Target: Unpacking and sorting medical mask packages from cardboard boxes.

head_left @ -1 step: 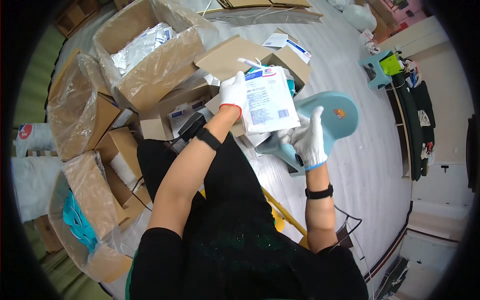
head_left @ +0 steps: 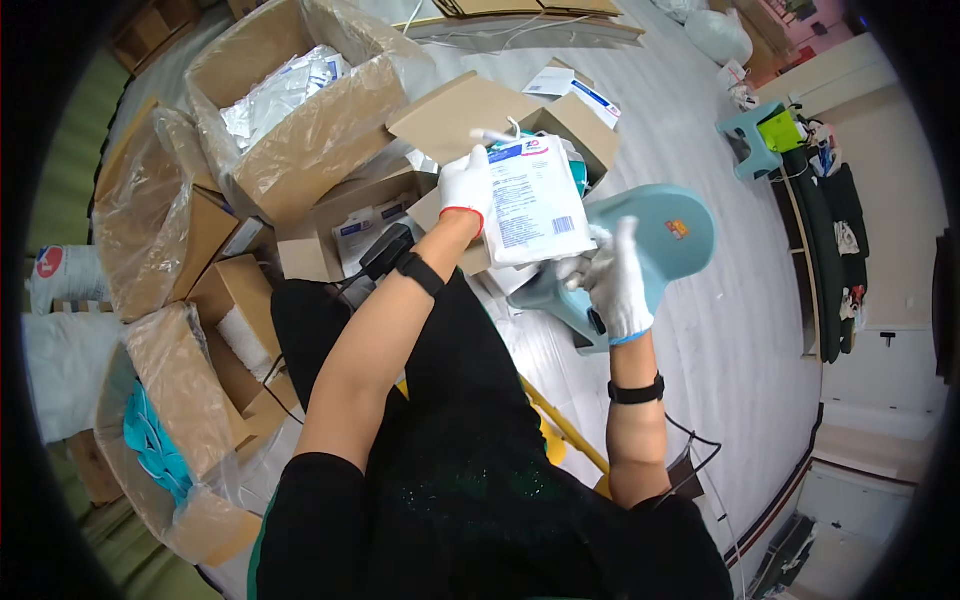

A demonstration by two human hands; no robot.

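Observation:
A flat white packet (head_left: 538, 205) with a blue and red band and fine print stands tilted in front of me. My left hand (head_left: 466, 185), in a white glove with a red cuff, grips its left edge, thumb up and most fingers hidden behind it. Beside the packet's lower right corner is my right hand (head_left: 615, 285), in a white glove with a blue cuff. Its thumb points up, apart from the half-bent fingers; whether they touch the packet I cannot tell. Behind the packet is an open carton (head_left: 580, 130) with teal contents partly showing.
A light blue plastic stool (head_left: 665, 225) stands right of the packet. Another open carton (head_left: 335, 215) holds similar packets, next to a black device (head_left: 385, 250). Large plastic-lined boxes (head_left: 300, 130) crowd the left, one with teal items (head_left: 155, 440). A yellow bar (head_left: 565, 425) runs beside my legs.
The packet and my right hand have shifted very slightly left. My left hand keeps its grip on the packet.

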